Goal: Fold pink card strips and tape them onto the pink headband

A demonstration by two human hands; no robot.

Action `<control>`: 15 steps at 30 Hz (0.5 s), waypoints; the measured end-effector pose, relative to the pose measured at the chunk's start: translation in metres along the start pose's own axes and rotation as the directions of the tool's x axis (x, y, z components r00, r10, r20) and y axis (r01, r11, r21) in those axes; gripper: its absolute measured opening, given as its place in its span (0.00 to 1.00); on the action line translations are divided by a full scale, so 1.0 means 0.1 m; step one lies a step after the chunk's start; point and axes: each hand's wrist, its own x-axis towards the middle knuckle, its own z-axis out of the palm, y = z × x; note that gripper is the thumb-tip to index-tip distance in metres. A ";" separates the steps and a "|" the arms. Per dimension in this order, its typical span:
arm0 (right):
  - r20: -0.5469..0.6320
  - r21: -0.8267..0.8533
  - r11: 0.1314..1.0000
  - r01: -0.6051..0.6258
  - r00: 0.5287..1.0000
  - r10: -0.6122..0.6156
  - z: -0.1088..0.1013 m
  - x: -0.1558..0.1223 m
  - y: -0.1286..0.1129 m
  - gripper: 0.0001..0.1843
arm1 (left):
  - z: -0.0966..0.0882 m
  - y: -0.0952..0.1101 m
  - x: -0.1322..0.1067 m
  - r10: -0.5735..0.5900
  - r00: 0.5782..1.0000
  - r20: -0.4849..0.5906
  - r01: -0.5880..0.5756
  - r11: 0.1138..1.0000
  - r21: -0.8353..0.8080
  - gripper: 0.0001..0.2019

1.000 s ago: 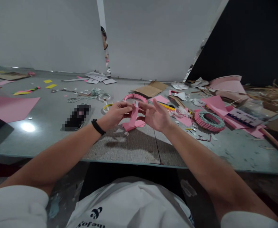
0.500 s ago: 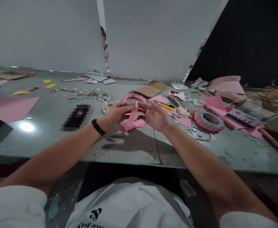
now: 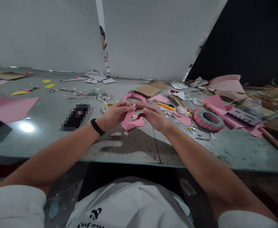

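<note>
A pink paper strip (image 3: 127, 117) with a small white tab at its upper end is pinched between the thumb and fingers of my left hand (image 3: 116, 114). My right hand (image 3: 155, 117) faces it from the other side, thumb apart from the outstretched fingers. Its fingertips reach close to the tabbed end; whether they touch it I cannot tell. Below the hands lies a small pile of pink paper strips (image 3: 136, 124) on the table. Just beyond them is a pink pleated paper ring (image 3: 134, 96), partly hidden by my fingers.
A phone (image 3: 76, 117) lies left of my left forearm. To the right are a yellow cutter knife (image 3: 165, 105), a tape roll (image 3: 180, 111) and a pink ring with a grey-green cord rim (image 3: 209, 120). Brown cardboard (image 3: 149, 88) and paper scraps lie farther back.
The pink strip has tilted and shifted slightly left with my left hand. My right hand's fingers have lowered and its thumb has drawn away from the strip.
</note>
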 end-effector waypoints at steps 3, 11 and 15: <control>-0.006 -0.244 0.964 0.107 0.994 -0.112 0.00 0.00 -0.02 0.28 | 0.02 0.05 -0.03 -0.038 0.999 -0.002 0.038 0.999 0.004 0.14; -0.320 -0.617 0.780 -0.102 0.939 -0.130 -0.17 0.05 -0.05 0.42 | 0.02 0.12 -0.04 -0.053 0.994 0.096 0.034 0.982 0.187 0.13; -0.230 -0.488 0.871 -0.060 0.971 -0.063 -0.10 0.03 -0.05 0.38 | 0.01 0.11 -0.04 -0.079 0.987 0.141 0.020 0.925 0.380 0.15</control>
